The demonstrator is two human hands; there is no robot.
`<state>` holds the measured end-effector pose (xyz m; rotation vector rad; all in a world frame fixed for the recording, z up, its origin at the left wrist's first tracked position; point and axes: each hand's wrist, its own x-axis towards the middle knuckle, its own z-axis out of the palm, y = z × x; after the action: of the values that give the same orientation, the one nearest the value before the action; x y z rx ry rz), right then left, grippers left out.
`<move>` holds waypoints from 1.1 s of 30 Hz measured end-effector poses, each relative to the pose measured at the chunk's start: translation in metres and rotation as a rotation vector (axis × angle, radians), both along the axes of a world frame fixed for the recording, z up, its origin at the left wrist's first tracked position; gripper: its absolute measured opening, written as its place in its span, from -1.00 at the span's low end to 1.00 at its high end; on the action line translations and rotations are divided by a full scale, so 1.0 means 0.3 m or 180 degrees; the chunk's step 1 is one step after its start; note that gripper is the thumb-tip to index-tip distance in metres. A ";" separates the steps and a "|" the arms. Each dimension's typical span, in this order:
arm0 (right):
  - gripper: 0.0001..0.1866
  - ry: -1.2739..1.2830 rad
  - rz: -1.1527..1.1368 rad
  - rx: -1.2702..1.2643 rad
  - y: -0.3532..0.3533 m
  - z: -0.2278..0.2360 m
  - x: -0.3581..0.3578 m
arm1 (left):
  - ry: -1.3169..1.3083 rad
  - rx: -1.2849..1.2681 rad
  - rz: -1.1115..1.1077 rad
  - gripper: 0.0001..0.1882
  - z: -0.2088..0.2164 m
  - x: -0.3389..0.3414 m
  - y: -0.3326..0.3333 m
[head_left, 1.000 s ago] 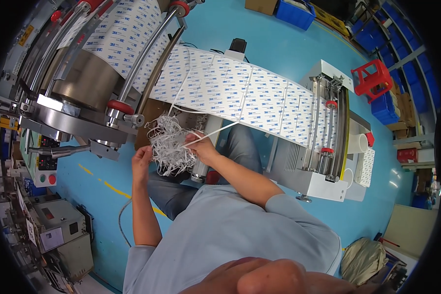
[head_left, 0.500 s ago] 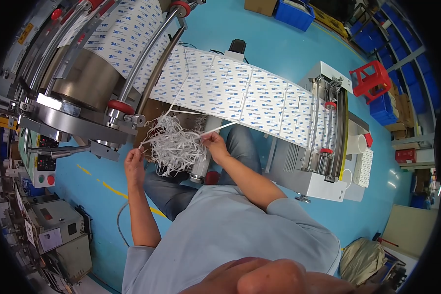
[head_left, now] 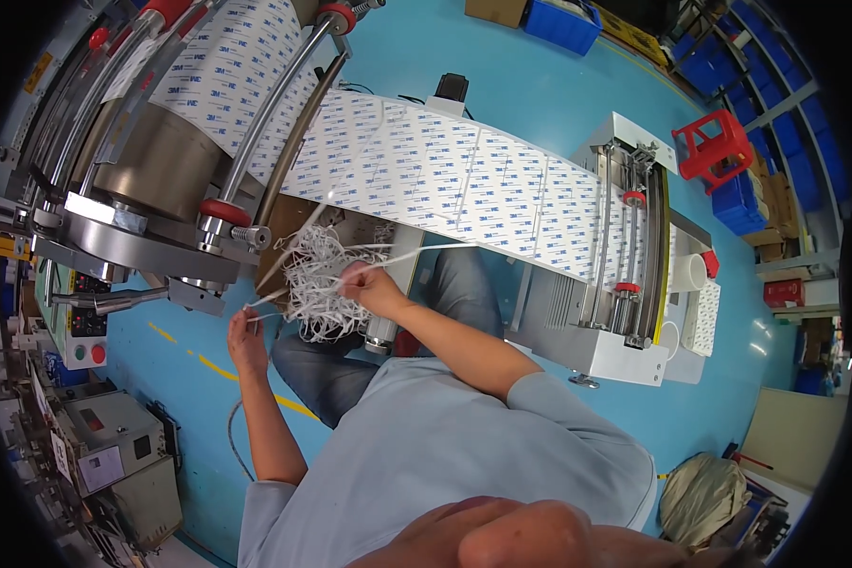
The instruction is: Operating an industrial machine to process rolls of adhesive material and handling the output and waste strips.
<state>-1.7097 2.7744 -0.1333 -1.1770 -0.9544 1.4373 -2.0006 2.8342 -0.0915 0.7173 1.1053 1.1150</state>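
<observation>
**Head view: both hands pinch white strips at a tangle**

Blue floor (head_left: 502, 66) stretches across the scene, with open room left of the left forearm and beyond the far edge of the sheet. A metal roller machine (head_left: 133, 232) fills the far left. From it a wide white sheet (head_left: 426, 161) runs right, covered in repeated blue lettering and logos, to a smaller machine (head_left: 587, 341). A grey box (head_left: 118, 421) at near left bears a paper label (head_left: 101, 466), too small to read. Just nearer than the sheet's near edge sits a tangle (head_left: 317, 293) of thin white strips, between the hands.

The right hand (head_left: 374, 286) reaches leftward over the tangle's right side, elbow bent, fingers curled and closed on a flat strip (head_left: 417, 250) that runs right to the sheet's near edge. The left hand (head_left: 246, 341) stands raised left of the tangle, wrist nearly upright, fingertips pinched together on a thin band (head_left: 273, 297) slanting far and right; the band's far part is blurred.
</observation>
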 end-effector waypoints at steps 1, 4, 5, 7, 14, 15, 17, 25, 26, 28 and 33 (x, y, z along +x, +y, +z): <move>-0.86 -0.0005 -0.0007 -0.0004 0.011 0.011 -0.015 | 0.0047 -0.0125 0.0226 -0.83 -0.026 -0.026 0.003; -0.76 0.0768 -0.0163 0.0048 0.040 0.045 -0.044 | 0.0395 -0.0302 0.0402 -0.83 -0.062 -0.067 0.000; -0.76 0.0774 -0.0151 0.0052 0.042 0.057 -0.038 | 0.0401 -0.0297 0.0414 -0.83 -0.076 -0.084 0.003; -0.64 0.2067 -0.0507 -0.0218 0.029 0.079 -0.007 | 0.0518 -0.0228 0.0429 -0.83 -0.104 -0.112 0.009; -0.63 0.3055 -0.1210 -0.0495 -0.053 0.031 0.137 | 0.0926 -0.0544 0.0574 -0.75 -0.138 -0.101 0.057; -0.63 0.3048 -0.1228 -0.0492 -0.064 0.036 0.141 | 0.1028 -0.0694 0.0659 -0.67 -0.117 -0.047 0.048; -0.59 0.3172 -0.1060 -0.0438 -0.083 0.055 0.139 | 0.1110 -0.0931 0.0630 -0.48 -0.120 -0.013 0.045; -0.39 0.2848 -0.0275 0.0426 -0.108 0.173 0.110 | 0.1243 -0.1041 0.0535 -0.72 -0.164 -0.054 -0.003; -0.36 0.2863 -0.0193 0.0589 -0.106 0.175 0.112 | 0.1123 -0.1149 0.0646 -0.79 -0.144 -0.058 -0.004; -0.38 0.2886 -0.0298 0.0462 -0.102 0.167 0.116 | 0.0694 -0.1226 0.0614 -0.84 -0.118 -0.082 -0.004; -0.44 0.3118 -0.0583 0.0074 -0.083 0.135 0.095 | -0.0070 -0.0917 0.0353 -0.82 -0.108 -0.117 -0.014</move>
<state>-1.6812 2.7495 -0.0929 -0.3978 -0.1676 1.5754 -2.0358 2.8298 -0.1240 0.4209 1.2675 1.0261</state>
